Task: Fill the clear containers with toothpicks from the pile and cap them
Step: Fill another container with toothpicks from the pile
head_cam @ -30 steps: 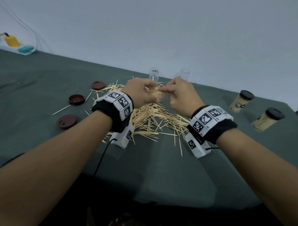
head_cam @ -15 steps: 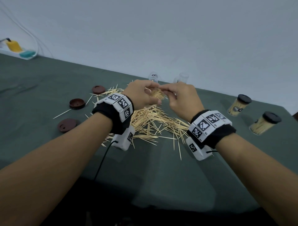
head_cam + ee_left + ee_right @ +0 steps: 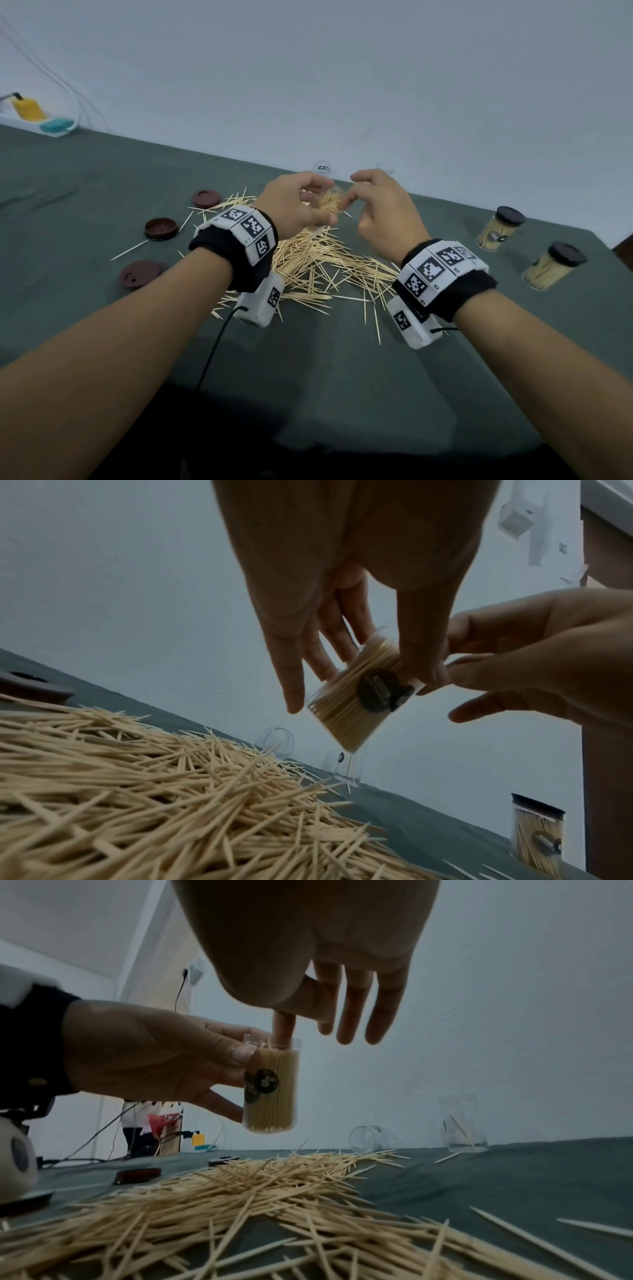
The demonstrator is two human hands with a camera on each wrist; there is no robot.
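The clear container (image 3: 270, 1085), packed nearly full with toothpicks and uncapped, is held off the table above the far edge of the pile (image 3: 318, 263). The left hand (image 3: 291, 209) grips it, thumb on the near wall and fingers curled round the far side. The right hand (image 3: 383, 212) hangs at about 3 o'clock from it, with one fingertip dipped into the open mouth and the other fingers loose and spread, holding nothing.

Beyond the pile, at 12 o'clock, two empty clear containers sit near the wall: one lying on its side (image 3: 368, 1138), one upright (image 3: 462, 1125) with a lone toothpick inside. Three brown lids (image 3: 161, 229) lie at about 9 o'clock on the green table (image 3: 85, 192). Two capped, filled containers (image 3: 500, 229) stand at 3 o'clock. A pale wall (image 3: 342, 85) backs the table; a yellow object (image 3: 27, 109) sits at the far left corner.
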